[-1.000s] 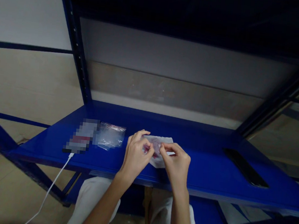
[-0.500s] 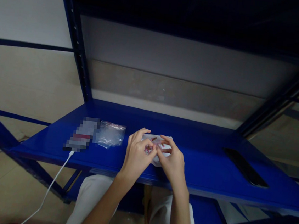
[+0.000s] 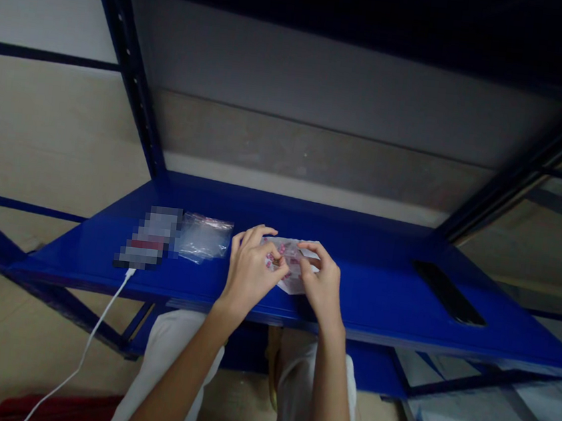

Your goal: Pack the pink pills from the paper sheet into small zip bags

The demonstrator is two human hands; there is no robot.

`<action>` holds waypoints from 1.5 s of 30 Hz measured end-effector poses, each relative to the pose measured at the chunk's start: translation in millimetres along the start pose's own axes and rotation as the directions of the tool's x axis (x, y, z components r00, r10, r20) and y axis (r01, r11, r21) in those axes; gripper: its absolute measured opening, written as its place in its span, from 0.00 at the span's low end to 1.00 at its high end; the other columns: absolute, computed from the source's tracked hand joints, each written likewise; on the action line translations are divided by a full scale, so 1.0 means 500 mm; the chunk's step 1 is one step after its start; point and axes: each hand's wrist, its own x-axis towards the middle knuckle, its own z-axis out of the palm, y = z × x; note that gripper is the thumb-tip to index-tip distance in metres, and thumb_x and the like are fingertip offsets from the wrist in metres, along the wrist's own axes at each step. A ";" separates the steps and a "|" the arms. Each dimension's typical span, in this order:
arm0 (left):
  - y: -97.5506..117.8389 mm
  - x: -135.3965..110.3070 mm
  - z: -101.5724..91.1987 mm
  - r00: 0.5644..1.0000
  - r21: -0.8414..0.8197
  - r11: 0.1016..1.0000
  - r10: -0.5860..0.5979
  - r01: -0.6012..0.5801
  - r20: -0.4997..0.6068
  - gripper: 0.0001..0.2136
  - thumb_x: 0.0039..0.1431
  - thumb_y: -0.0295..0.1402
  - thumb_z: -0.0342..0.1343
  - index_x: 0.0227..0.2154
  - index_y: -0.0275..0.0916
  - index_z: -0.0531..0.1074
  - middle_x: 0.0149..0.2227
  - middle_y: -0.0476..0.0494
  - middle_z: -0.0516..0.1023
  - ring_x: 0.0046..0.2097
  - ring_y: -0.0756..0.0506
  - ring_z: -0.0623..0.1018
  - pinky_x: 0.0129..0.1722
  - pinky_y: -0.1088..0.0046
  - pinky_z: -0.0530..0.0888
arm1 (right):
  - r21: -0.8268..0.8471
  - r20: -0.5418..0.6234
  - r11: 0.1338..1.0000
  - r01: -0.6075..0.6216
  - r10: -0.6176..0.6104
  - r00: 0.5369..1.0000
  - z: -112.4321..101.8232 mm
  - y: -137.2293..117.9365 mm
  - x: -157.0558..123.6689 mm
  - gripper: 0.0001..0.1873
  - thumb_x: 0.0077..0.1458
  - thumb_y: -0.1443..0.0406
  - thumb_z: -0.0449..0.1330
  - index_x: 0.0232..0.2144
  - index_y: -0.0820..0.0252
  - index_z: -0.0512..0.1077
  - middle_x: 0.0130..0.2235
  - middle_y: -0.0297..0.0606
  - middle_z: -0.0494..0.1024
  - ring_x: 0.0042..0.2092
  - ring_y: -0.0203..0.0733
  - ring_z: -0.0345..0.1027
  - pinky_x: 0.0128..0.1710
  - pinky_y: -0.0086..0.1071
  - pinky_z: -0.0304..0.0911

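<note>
A white sheet or packet (image 3: 294, 285) lies on the blue shelf between my hands, with small pink and reddish pieces (image 3: 282, 248) on or in it. Over its left side, my left hand (image 3: 253, 266) has thumb and index finger closed in a pinch near these pieces. Whatever is between those fingertips is too small to name. My right hand (image 3: 323, 275) is at the sheet's right edge, its fingers bent and thumb drawn in towards them. What it grips, if anything, cannot be made out.
Clear plastic bags (image 3: 204, 237) lie left of my hands, beside a blurred-out device (image 3: 150, 235) with a white cable (image 3: 91, 338). A black phone (image 3: 448, 292) rests on the right. The blue shelf (image 3: 375, 314) has uprights at both sides and another level above.
My hands, whose fingertips met over the sheet, have moved apart, and more of the pink pieces shows. The view has shifted slightly, moving everything up and left in the picture.
</note>
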 end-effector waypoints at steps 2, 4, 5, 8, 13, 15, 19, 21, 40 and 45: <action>0.006 0.001 -0.006 0.999 -0.022 1.000 0.001 -0.002 -0.032 0.04 0.44 0.26 0.57 0.19 0.40 0.68 0.43 0.46 0.73 0.48 0.42 0.69 0.49 0.61 0.60 | 0.001 -0.017 1.000 0.019 -0.019 1.000 0.000 -0.014 -0.003 0.13 0.46 0.70 0.50 0.34 0.58 0.71 0.41 0.38 0.75 0.38 0.41 0.71 0.36 0.31 0.66; 0.008 0.001 -0.010 0.998 -0.052 0.999 0.001 -0.004 -0.058 0.04 0.44 0.26 0.57 0.21 0.41 0.68 0.42 0.47 0.73 0.46 0.43 0.70 0.49 0.63 0.60 | 0.027 -0.019 0.999 0.021 -0.020 1.000 0.002 -0.024 -0.007 0.13 0.49 0.69 0.50 0.35 0.58 0.70 0.41 0.39 0.75 0.38 0.41 0.71 0.31 0.29 0.66; 0.008 0.002 -0.011 0.998 -0.067 0.998 0.002 -0.006 -0.064 0.03 0.45 0.27 0.56 0.22 0.41 0.68 0.42 0.47 0.73 0.46 0.44 0.70 0.49 0.63 0.61 | 0.050 -0.024 0.999 0.017 -0.016 1.000 0.004 -0.028 -0.009 0.13 0.50 0.68 0.49 0.36 0.58 0.70 0.40 0.39 0.75 0.37 0.41 0.71 0.30 0.29 0.66; 0.007 0.003 -0.011 0.998 -0.105 0.994 0.008 -0.016 -0.070 0.02 0.47 0.28 0.55 0.24 0.40 0.68 0.41 0.47 0.73 0.46 0.45 0.71 0.49 0.65 0.61 | 0.133 -0.060 0.991 -0.003 0.011 0.998 0.012 -0.035 -0.014 0.14 0.52 0.67 0.49 0.39 0.59 0.69 0.41 0.40 0.74 0.38 0.42 0.70 0.29 0.29 0.67; 0.007 0.007 -0.016 0.998 -0.186 0.982 0.019 -0.029 -0.059 0.04 0.50 0.33 0.56 0.30 0.41 0.71 0.43 0.45 0.72 0.48 0.44 0.70 0.50 0.64 0.62 | 0.243 -0.090 0.967 -0.076 0.100 0.991 0.017 -0.043 -0.012 0.16 0.52 0.64 0.50 0.42 0.60 0.70 0.44 0.43 0.74 0.38 0.44 0.71 0.26 0.31 0.69; 0.004 0.009 -0.013 0.999 -0.267 0.964 -0.016 0.002 -0.049 0.10 0.51 0.35 0.56 0.38 0.43 0.70 0.46 0.44 0.70 0.50 0.44 0.69 0.50 0.65 0.62 | 0.308 -0.075 0.944 -0.117 0.147 0.986 0.013 -0.044 -0.010 0.17 0.51 0.62 0.52 0.43 0.60 0.70 0.45 0.45 0.74 0.37 0.46 0.71 0.23 0.32 0.70; -0.019 0.010 0.009 0.962 -0.545 0.797 -0.266 0.258 0.067 0.19 0.54 0.37 0.52 0.49 0.41 0.62 0.47 0.40 0.70 0.45 0.45 0.73 0.42 0.70 0.70 | 0.480 0.037 0.855 -0.197 0.205 0.978 0.005 -0.039 -0.005 0.20 0.50 0.59 0.55 0.45 0.60 0.67 0.46 0.46 0.73 0.37 0.48 0.73 0.21 0.33 0.70; -0.032 0.011 0.018 0.914 -0.672 0.624 -0.323 0.399 0.244 0.19 0.54 0.39 0.52 0.47 0.38 0.63 0.39 0.41 0.74 0.36 0.47 0.76 0.34 0.74 0.71 | 0.532 0.091 0.815 -0.231 0.216 0.972 0.003 -0.036 -0.004 0.22 0.49 0.57 0.57 0.47 0.60 0.66 0.46 0.46 0.74 0.37 0.48 0.73 0.21 0.32 0.71; -0.053 0.016 0.014 0.838 -0.743 0.392 -0.309 0.542 0.449 0.15 0.50 0.37 0.57 0.40 0.35 0.72 0.25 0.48 0.76 0.20 0.53 0.73 0.21 0.79 0.65 | 0.424 0.238 0.851 -0.309 0.225 0.945 -0.029 -0.041 -0.007 0.26 0.36 0.61 0.68 0.40 0.62 0.71 0.33 0.41 0.79 0.25 0.37 0.71 0.17 0.23 0.63; -0.055 0.015 0.016 0.837 -0.745 0.385 -0.294 0.545 0.461 0.16 0.50 0.39 0.56 0.40 0.35 0.73 0.27 0.46 0.77 0.19 0.53 0.72 0.22 0.78 0.66 | 0.422 0.247 0.844 -0.330 0.243 0.938 -0.040 -0.039 -0.008 0.30 0.34 0.61 0.69 0.43 0.61 0.69 0.30 0.39 0.78 0.23 0.36 0.69 0.16 0.23 0.62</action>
